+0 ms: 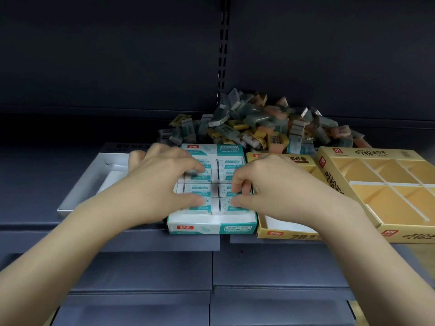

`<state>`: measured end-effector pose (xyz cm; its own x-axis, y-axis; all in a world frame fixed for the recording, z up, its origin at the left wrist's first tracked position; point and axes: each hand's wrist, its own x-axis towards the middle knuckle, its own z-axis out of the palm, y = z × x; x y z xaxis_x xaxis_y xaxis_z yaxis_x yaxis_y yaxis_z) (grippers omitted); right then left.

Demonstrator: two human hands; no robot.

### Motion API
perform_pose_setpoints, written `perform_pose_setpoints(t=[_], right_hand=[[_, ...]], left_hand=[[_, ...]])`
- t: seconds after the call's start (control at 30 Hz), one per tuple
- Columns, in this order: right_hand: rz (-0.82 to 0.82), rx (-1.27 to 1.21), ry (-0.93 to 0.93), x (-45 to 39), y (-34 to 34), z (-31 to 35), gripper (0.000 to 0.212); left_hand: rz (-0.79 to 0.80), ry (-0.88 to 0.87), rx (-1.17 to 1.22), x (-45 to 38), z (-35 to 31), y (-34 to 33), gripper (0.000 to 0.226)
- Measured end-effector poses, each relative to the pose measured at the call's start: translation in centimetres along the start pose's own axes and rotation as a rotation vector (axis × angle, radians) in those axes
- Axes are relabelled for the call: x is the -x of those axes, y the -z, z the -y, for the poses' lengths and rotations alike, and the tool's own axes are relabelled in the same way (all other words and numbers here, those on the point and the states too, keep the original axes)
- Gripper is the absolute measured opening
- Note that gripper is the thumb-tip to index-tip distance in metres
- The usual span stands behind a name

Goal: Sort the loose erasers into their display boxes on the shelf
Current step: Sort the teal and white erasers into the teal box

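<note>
1. The teal display box (213, 225) sits at the front edge of the shelf (35, 175), open at the top and packed with teal-and-white erasers (196, 188) laid flat in two columns.
2. Both hands are over this box. The left hand (162, 175) spreads across the left column, its fingers bent and its fingertips pressing on the erasers, thumb low near the front row; whether it actually holds one cannot be told.
3. The right hand (266, 184) covers the right column, fingers curled down so that the tips and thumb pinch at an eraser near the box's middle.
4. Behind the boxes, against the shelf's back panel, lies the heap of loose erasers (256, 123): small rectangular blocks in paper sleeves, teal-grey, yellow and orange-pink, tumbled at every angle.
5. Touching the teal box on its right is a yellow display box (270, 232), cardboard, its front part showing a white floor.
6. Further right a larger yellow box (341, 175) lies at a slant, split by thin white dividers into rectangular compartments.
7. Left of the teal box is a white box (77, 194), shallow and partly hidden by the left forearm.
8. The shelf is dark grey-blue metal, with a slotted upright (222, 43) running up the back panel and more shelf fronts stepped below.
</note>
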<state>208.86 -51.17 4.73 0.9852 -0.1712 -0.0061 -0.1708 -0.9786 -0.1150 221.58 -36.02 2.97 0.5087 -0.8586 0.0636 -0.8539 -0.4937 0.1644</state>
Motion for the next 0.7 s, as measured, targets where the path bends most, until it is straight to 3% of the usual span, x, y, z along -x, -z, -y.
perform_pose_setpoints(t=[0.13,0.4,0.57,0.7], right_hand=[[-0.13,-0.008,0.005,0.1,0.0,-0.2,0.02],[-0.281,-0.024,0.04,0.2,-1.2,-1.6,0.029],[-0.411,0.024,0.046,0.1,-1.9,-2.7,0.03],[-0.448,0.076,0.081,-0.2,-1.7,-3.3,0.047]], left_hand=[[-0.109,0.03,0.033,-1.8,0.3,0.9,0.043],[-0.197,-0.063,-0.053,-7.7,-0.1,0.8,0.046],[-0.167,-0.044,-0.085,-11.2,-0.9,0.4,0.058],[-0.104,-0.044,-0.088,-12.7,-0.5,-0.3,0.066]])
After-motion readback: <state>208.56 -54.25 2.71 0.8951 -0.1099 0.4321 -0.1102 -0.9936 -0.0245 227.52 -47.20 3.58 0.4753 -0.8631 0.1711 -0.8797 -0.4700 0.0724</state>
